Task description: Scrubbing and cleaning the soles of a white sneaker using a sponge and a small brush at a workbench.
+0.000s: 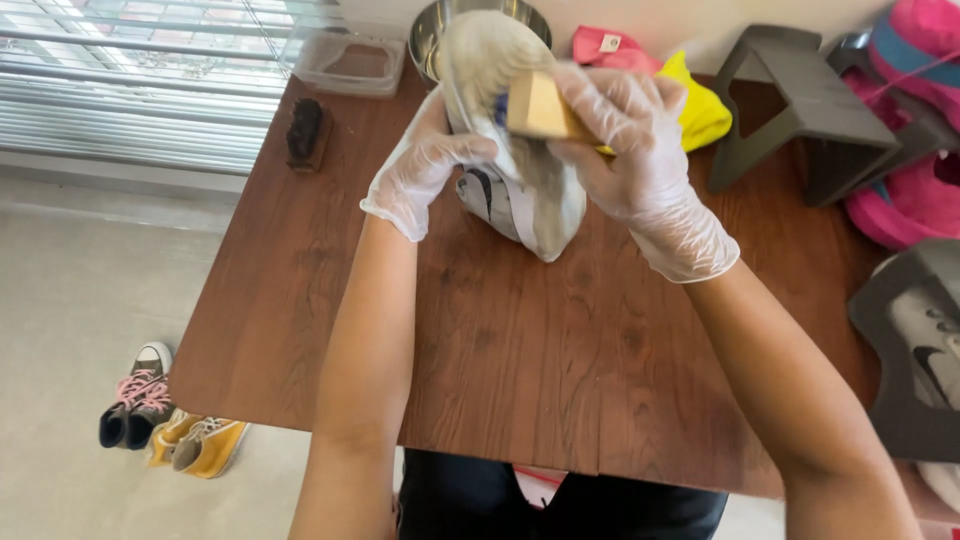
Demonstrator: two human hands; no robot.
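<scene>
table: brown wood-grain tabletop point(560, 370), landmark for everything below; nearest edge runs across the person's dark clothing.
left hand: left hand point(425, 165) in a clear disposable glove, fingers curled shut around the side of the shoe, gripping it above the table's middle.
right hand: right hand point(625, 140) in the same kind of glove, fingers wrapped tight on a pale wooden block-backed brush point(540, 108), brush pressed against the shoe's sole side. Motion blur here, bristles not readable.
shoe: one white sneaker with dark side mark point(510, 150), held up off the table between both hands, sole facing the camera, heel end lowest, just above the tabletop.
counts: gloves 2; brushes 2; bowls 1; clear tubs 1; floor shoes 2 pairs.
left of table, floor: pair of dark canvas sneakers with pink laces point(135, 395), beside them a pair of yellow sneakers point(200, 445).
right edge of table: white sneaker on a grey shoe stand point(925, 350), partly cut off by the frame.
far left of table: dark bristle brush point(305, 130), lying free.
far edge: clear plastic tub point(350, 65), steel bowl point(430, 40) mostly hidden behind the shoe, yellow cloth point(700, 110) and pink cloth point(605, 45) behind the right hand.
far right: grey plastic stand point(800, 110), pink items point(915, 130) beyond it.
</scene>
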